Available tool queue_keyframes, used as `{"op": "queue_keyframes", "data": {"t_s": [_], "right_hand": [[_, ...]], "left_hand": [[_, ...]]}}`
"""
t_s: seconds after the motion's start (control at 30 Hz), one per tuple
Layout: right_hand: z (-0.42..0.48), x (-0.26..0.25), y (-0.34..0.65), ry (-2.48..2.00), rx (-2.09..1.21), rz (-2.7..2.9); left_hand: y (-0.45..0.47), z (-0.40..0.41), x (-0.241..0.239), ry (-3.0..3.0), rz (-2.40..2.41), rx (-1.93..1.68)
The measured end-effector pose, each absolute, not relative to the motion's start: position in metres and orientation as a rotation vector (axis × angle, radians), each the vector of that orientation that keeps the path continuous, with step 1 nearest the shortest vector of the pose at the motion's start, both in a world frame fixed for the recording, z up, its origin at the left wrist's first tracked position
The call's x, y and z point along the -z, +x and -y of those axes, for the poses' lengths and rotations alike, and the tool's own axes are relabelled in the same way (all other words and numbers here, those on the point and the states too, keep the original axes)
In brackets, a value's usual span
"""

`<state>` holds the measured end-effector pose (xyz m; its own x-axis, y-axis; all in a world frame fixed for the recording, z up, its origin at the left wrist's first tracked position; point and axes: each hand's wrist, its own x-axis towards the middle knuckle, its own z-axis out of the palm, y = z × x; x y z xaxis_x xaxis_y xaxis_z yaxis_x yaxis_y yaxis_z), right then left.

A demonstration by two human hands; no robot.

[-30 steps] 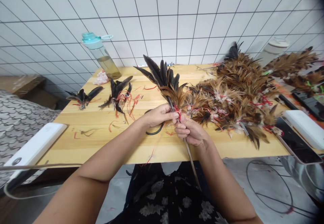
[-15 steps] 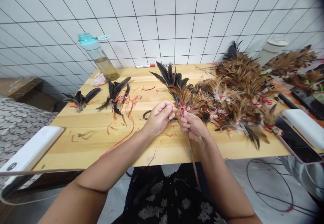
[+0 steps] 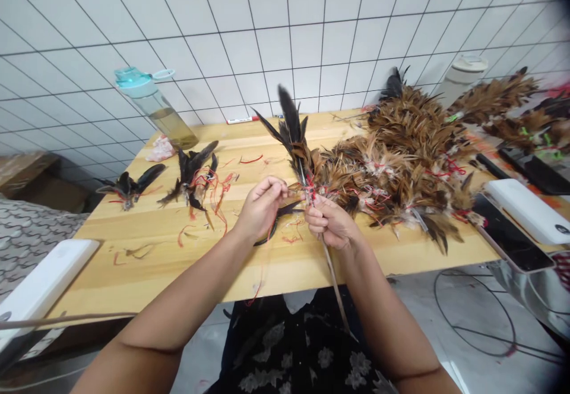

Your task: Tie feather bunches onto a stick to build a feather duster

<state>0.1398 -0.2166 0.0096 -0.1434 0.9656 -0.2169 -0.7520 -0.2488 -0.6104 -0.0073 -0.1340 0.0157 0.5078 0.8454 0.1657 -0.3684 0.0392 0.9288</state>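
In the head view, my right hand (image 3: 330,220) is closed around a thin wooden stick (image 3: 333,278) just below the feathers tied to its top. Black feathers (image 3: 291,123) stand up from that end, and red string (image 3: 310,185) is wound about their base. My left hand (image 3: 266,201) is a little to the left, thumb and fingers pinched on a red thread (image 3: 263,263) that trails down over the table edge. Between the hands and the table lies a dark handled tool, perhaps scissors (image 3: 278,221), partly hidden by my left hand.
Brown feather bundles (image 3: 401,126) are heaped on the right, beside a phone (image 3: 512,233) and a white power bank (image 3: 528,211). Black feather bunches (image 3: 193,171) with tangled red string lie left. A water bottle (image 3: 162,112) and a marker (image 3: 240,120) stand and lie near the tiled wall.
My left hand has drawn away to the left from the feather base, thread in its pinch. The feathered stick has turned a little and its black feathers stand more upright. The view has shifted slightly.
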Motion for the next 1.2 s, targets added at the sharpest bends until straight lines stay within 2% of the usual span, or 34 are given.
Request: {"op": "queue_keyframes", "data": {"t_s": [0.2, 0.37, 0.47, 0.57, 0.8, 1.0, 1.07, 1.2], "right_hand": [[0.246, -0.035, 0.153, -0.599, -1.716, 0.553], [0.268, -0.051, 0.170, -0.717, -1.560, 0.612], [0.273, -0.046, 0.173, -0.792, -1.480, 0.603], [0.275, -0.036, 0.176, -0.858, -1.403, 0.552], [0.271, -0.018, 0.181, -0.894, -1.309, 0.429], [0.253, -0.011, 0.171, -0.888, -1.357, 0.402], [0.248, -0.012, 0.168, -0.881, -1.383, 0.403], [0.241, -0.015, 0.166, -0.878, -1.406, 0.386]], "left_hand": [[-0.018, 0.094, -0.023, 1.899, -1.083, -1.040], [0.023, 0.108, -0.041, 2.373, -0.909, -0.643], [0.058, 0.119, -0.036, 2.392, -0.917, -0.373], [0.078, 0.120, -0.024, 2.385, -1.024, -0.267], [0.058, 0.101, -0.012, 2.131, -1.060, -0.364], [0.027, 0.089, -0.005, 1.471, -0.872, -0.584], [0.019, 0.084, -0.004, 1.523, -0.953, -0.626], [-0.001, 0.074, -0.010, 2.143, -1.246, -0.528]]}}
